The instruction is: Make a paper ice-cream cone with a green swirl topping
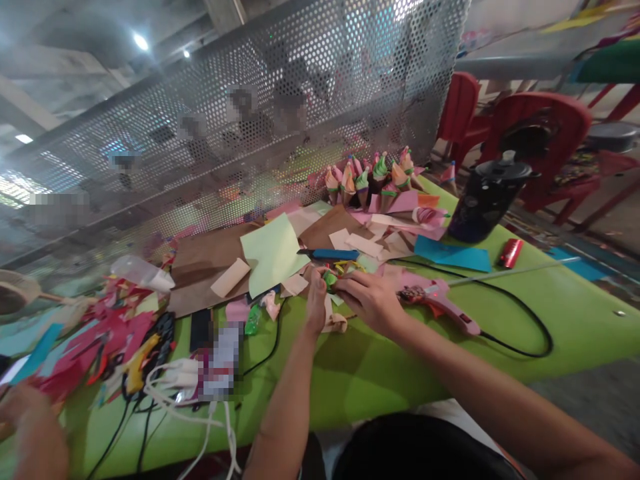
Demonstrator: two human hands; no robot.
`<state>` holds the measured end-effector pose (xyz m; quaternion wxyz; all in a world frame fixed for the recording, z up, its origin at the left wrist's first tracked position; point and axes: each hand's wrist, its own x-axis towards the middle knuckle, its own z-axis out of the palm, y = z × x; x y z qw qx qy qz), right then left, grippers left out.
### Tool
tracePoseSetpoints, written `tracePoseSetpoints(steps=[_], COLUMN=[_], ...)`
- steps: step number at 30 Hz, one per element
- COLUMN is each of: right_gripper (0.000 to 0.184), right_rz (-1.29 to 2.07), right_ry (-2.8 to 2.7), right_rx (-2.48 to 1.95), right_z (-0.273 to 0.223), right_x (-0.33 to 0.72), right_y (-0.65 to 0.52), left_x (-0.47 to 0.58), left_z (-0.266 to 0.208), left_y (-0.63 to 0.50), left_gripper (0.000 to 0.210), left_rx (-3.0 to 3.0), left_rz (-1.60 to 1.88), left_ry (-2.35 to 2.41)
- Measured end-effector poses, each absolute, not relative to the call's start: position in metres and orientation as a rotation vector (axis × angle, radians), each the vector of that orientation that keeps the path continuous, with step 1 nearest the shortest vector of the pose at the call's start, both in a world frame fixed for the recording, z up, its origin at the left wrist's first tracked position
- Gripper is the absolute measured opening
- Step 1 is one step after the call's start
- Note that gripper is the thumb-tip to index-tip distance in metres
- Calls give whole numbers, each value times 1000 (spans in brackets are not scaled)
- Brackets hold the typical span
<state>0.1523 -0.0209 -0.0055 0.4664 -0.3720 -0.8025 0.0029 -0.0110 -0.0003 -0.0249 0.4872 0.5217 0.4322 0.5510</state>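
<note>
Over the green table (pixel 370 400), my left hand (pixel 315 303) and my right hand (pixel 373 301) meet around a small green paper piece (pixel 330 280). The left fingers are closed on its left side, while the right fingertips pinch its other edge. Its exact shape is partly hidden by the fingers. Under the hands lies a curled tan paper strip (pixel 336 323). To the right of my right hand rests a pink glue gun (pixel 453 308) with a black cord. A blue-handled cutter (pixel 334 255) lies just beyond the hands.
Several paper ice-cream cones (pixel 380 170) stand at the back by the perforated metal panel (pixel 280 120). A dark tumbler (pixel 487 200) and a red battery-like cylinder (pixel 511 253) are on the right. Leftward are a yellow glue gun (pixel 141 363), white cables (pixel 215 421) and another person's hand (pixel 33 420).
</note>
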Motion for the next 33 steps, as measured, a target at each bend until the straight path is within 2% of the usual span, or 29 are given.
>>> tracePoseSetpoints(steps=[5, 16, 23, 33], right_gripper=[13, 15, 16, 17], right_rz=[-117, -191, -197, -192], right_ry=[-2007, -2027, -2014, -1966], right_rx=[-922, -943, -983, -967], right_z=[-6, -4, -8, -7], right_x=[153, 153, 154, 153], right_y=[-21, -21, -19, -20], left_x=[-11, -8, -12, -9], left_z=[-17, -12, -24, -7], left_y=[-4, -6, -2, -9], left_gripper=[56, 59, 52, 37], left_rx=[1484, 1422, 1448, 1370], left_rz=[1325, 1318, 1295, 1234], left_ry=[1089, 1032, 1009, 1090])
